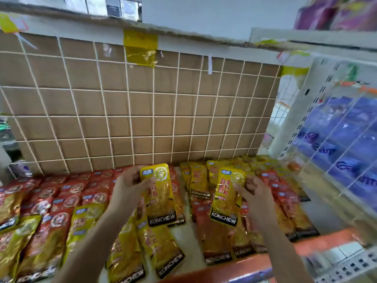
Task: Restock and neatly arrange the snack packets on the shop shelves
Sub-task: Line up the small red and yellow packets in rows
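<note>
Yellow packets, one pinched by left hand fingers, one by right hand, may slip (glossy film) among red packets at 9 o'clock.

packets: glossy foil-like plastic | backing: matt brown cardboard | grid: white wire

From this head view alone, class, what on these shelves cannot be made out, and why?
Head view:
Left hand: fingertips hidden behind its yellow Konchew packet.
Blue packs, right: lettering too blurred to read.
Purple packs, top right: cut off by frame edge.
Red packets: print motion-blurred.
</note>
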`<state>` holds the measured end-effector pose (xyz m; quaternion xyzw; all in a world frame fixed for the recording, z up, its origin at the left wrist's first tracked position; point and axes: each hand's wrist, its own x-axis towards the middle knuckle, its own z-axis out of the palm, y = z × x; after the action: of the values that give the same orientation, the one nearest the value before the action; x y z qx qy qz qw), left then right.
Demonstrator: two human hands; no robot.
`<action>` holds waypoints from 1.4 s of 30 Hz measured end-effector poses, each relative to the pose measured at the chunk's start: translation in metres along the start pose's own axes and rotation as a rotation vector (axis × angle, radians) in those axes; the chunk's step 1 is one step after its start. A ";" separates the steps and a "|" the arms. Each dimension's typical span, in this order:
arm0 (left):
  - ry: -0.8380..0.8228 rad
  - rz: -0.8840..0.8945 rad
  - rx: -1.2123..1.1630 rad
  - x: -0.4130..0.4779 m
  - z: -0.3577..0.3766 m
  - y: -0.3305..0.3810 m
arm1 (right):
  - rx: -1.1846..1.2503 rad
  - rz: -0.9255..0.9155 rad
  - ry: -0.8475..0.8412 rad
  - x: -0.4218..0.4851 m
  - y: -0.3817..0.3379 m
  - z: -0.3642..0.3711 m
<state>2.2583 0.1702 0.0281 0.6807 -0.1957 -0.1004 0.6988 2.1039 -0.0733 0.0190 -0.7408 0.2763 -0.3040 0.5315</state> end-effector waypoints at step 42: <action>-0.167 0.135 0.787 0.057 0.121 -0.052 | -0.523 -0.257 -0.296 0.090 0.037 -0.013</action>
<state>2.2663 0.0338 -0.0156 0.8712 -0.3193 -0.0268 0.3719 2.1501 -0.1577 0.0010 -0.9172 0.1689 -0.1765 0.3149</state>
